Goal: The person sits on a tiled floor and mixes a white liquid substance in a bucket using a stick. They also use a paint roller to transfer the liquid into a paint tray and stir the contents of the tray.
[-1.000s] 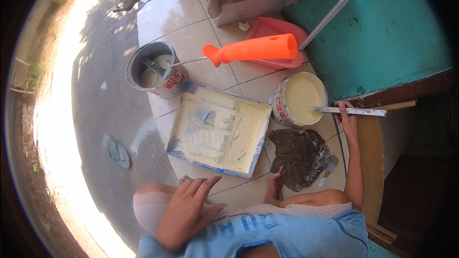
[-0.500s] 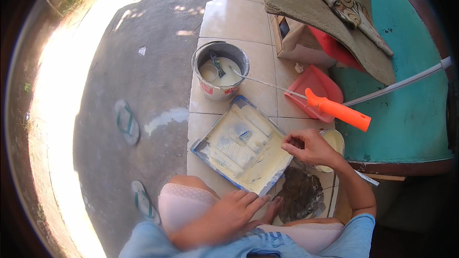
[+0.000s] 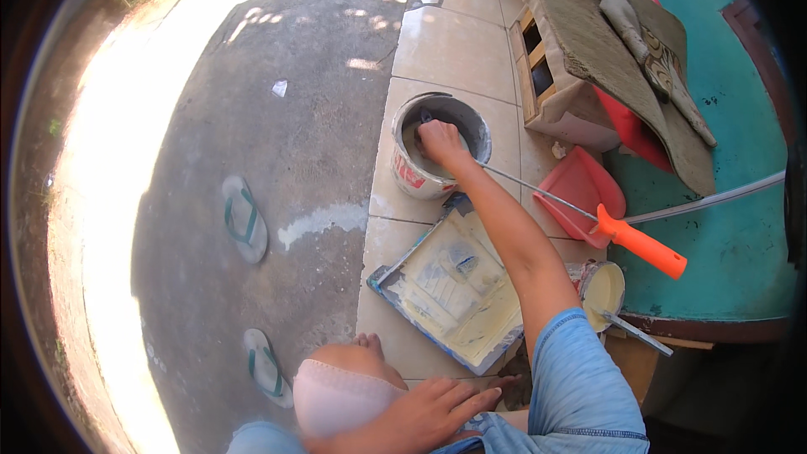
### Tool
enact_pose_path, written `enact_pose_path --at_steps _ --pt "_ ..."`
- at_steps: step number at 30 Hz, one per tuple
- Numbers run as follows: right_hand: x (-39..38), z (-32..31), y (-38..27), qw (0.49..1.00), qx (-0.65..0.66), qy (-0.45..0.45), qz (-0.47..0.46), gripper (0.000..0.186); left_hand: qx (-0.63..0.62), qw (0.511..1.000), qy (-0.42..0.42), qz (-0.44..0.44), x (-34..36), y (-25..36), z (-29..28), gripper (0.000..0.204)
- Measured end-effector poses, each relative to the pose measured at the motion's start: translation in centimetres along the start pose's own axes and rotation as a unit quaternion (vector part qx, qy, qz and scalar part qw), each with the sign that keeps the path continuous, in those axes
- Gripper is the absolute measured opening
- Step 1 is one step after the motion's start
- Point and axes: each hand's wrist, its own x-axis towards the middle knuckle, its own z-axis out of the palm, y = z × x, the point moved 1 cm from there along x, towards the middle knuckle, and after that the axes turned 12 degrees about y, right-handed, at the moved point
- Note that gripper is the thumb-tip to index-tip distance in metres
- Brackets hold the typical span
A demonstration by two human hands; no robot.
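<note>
My right hand reaches down into the grey bucket. Its fingers curl closed inside, and what they grip is mostly hidden by the hand. A dark blue end of a handle shows just beyond the fingers. The roller frame, with its orange handle, leans out of the bucket behind my right forearm. Below it, the paint tray is coated in pale yellow paint. My left hand lies flat near my knee, fingers stretched and holding nothing.
A small paint can with a stick across it stands right of the tray. A red dustpan lies beside a crate under a grey mat. Flip-flops rest on the concrete at left.
My right hand has moved from above the tray's right side forward into the bucket. The small can and its stick now show more fully. The whole view has shifted slightly.
</note>
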Motion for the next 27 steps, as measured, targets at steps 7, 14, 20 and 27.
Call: enact_pose_path --at_steps 7,14,20,27 --pt "-1.2 -1.7 -0.8 0.985 -0.01 0.114 -0.131 0.006 -0.01 1.0 0.009 -0.007 -1.0 0.0 -0.6 0.06" --pt "-0.9 -1.9 0.3 0.99 0.103 -0.081 -0.045 0.011 -0.01 0.999 0.041 0.006 -1.4 0.0 0.3 0.06" --pt "-1.3 -2.1 2.8 0.98 0.148 -0.088 0.1 0.01 -0.014 0.999 0.039 0.022 -1.4 0.3 0.6 0.059" --pt "-2.5 -5.3 4.3 0.972 0.178 -0.046 0.147 0.013 -0.023 0.999 0.037 0.032 -1.5 0.4 1.2 0.058"
